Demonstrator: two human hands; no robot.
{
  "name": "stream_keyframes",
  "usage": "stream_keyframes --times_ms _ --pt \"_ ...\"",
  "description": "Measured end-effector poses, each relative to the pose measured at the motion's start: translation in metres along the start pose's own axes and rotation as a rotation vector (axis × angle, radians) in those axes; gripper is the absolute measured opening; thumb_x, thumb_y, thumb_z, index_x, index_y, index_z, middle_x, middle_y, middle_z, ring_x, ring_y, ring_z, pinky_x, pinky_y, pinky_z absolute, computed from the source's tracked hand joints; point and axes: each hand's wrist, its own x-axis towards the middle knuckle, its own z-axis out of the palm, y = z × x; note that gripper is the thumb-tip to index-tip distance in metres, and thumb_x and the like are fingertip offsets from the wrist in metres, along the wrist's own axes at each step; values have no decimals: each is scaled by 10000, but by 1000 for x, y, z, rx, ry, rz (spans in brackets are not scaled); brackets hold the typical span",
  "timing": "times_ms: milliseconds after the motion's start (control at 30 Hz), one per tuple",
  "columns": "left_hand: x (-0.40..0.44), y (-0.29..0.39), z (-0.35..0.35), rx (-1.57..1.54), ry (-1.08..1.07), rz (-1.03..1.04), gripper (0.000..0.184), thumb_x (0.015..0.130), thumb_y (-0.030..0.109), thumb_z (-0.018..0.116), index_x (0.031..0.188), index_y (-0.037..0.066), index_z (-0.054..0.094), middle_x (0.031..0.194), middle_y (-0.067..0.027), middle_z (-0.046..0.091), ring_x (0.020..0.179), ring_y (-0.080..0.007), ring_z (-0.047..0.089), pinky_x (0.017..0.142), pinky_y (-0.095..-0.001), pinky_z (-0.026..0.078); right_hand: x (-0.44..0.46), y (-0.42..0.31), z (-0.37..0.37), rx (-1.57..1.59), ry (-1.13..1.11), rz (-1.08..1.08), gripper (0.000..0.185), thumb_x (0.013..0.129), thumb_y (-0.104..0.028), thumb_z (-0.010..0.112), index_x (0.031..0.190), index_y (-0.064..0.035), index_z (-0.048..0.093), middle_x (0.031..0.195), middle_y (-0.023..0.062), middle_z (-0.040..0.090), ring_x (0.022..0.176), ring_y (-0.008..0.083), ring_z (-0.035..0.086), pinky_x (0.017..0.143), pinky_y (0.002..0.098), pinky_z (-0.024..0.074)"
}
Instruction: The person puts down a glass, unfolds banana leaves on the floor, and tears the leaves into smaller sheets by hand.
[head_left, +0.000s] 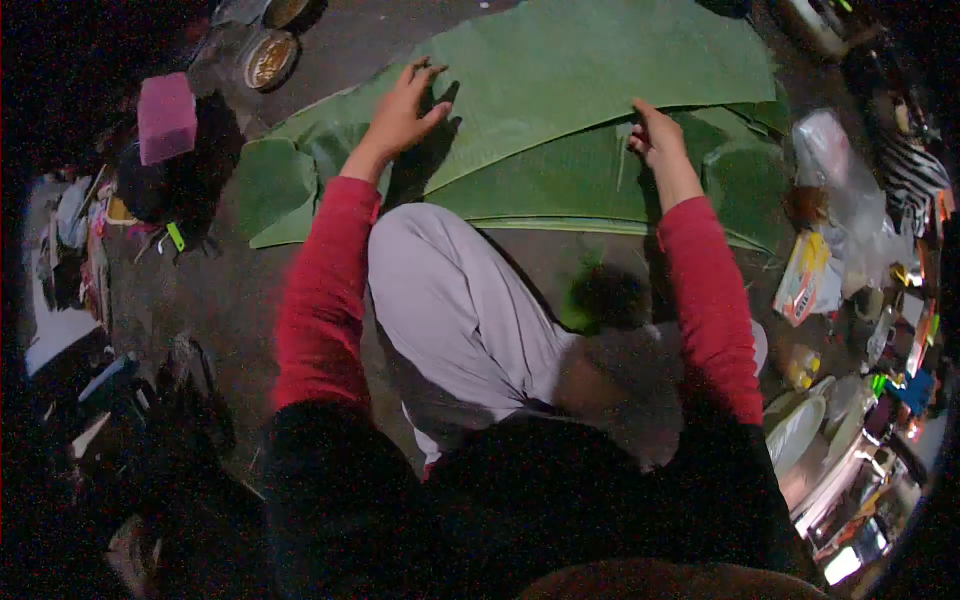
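Large green leaves [560, 80] lie stacked on the dark floor in front of my bent knee, overlapping, with a long slanting edge on the top one. Over their left part is my left hand [408, 112], fingers spread and nothing in it, its shadow falling on the leaf beside it. On the right, my right hand [656, 136] pinches the lower edge of the top leaf between thumb and forefinger. Under that edge, lower leaves [560, 195] show, their straight borders facing me.
A pink box [167, 118] stands at the left, with a green-handled item [176, 236] below it. Round tins [270, 60] sit at the upper left. Along the right lie plastic bags [835, 160], a packet [802, 277], a small bottle [802, 367] and assorted clutter.
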Motion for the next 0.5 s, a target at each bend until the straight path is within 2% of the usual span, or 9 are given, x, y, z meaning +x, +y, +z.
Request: stream_keyframes --times_ms 67,200,233,267,333,367,400,433,500 --pt "-10 3 -6 -54 46 21 536 756 223 641 1239 145 422 1360 -168 304 1129 -382 435 904 -407 404 7 -1 -1 145 39 -52 242 761 -232 678 884 -58 563 782 43 527 626 146 506 542 279 497" --pt "-41 2 -13 66 6 -62 560 740 247 651 1233 104 425 1350 -191 304 1206 -385 344 961 -435 337 29 -10 -14 290 -124 -87 248 791 -227 652 940 -57 550 878 76 570 706 157 548 604 308 504" --pt "-51 -2 -13 194 -23 -99 575 730 266 656 1233 108 428 1343 -189 313 1219 -371 329 967 -450 320 39 -15 -22 85 -33 -107 232 802 -239 633 924 -58 558 849 102 583 731 157 563 582 303 478" --pt "-61 -7 -12 320 -53 -136 590 719 285 661 1234 112 430 1336 -188 323 1232 -356 315 974 -465 303 55 -18 -32 85 -36 -114 232 802 -239 633 924 -58 558 849 102 583 731 157 563 582 303 478" --pt "-75 -10 -13 311 -61 -125 601 706 307 662 1232 123 436 1278 -171 381 1223 -326 320 986 -478 272 82 -22 -45 -212 327 -382 262 820 -277 589 908 -31 560 819 129 589 731 196 572 568 329 457" --pt "-80 -6 -17 336 -109 -98 604 703 316 658 1231 123 437 1248 -166 399 1197 -325 341 988 -482 266 71 -32 -43 -212 329 -386 262 820 -277 589 908 -31 560 819 129 589 731 196 572 568 329 457" --pt "-83 0 -19 358 -160 -70 608 699 324 654 1231 124 438 1218 -162 416 1171 -325 362 990 -485 261 60 -43 -45 -222 480 -445 294 825 -294 567 904 -10 556 838 137 589 737 223 576 577 351 460" --pt "-80 15 -28 366 -124 -3 590 691 242 662 1227 127 443 1120 -153 467 1103 -315 416 978 -457 297 50 -49 -48 -235 635 -500 329 830 -311 546 900 11 552 857 145 589 743 250 581 585 373 462" --pt "-76 14 -31 241 -145 13 585 688 189 659 1227 122 442 1075 -149 489 1062 -310 445 958 -435 325 61 -51 -65 -277 699 -437 343 835 -312 531 911 21 549 893 150 586 769 265 584 605 391 470"
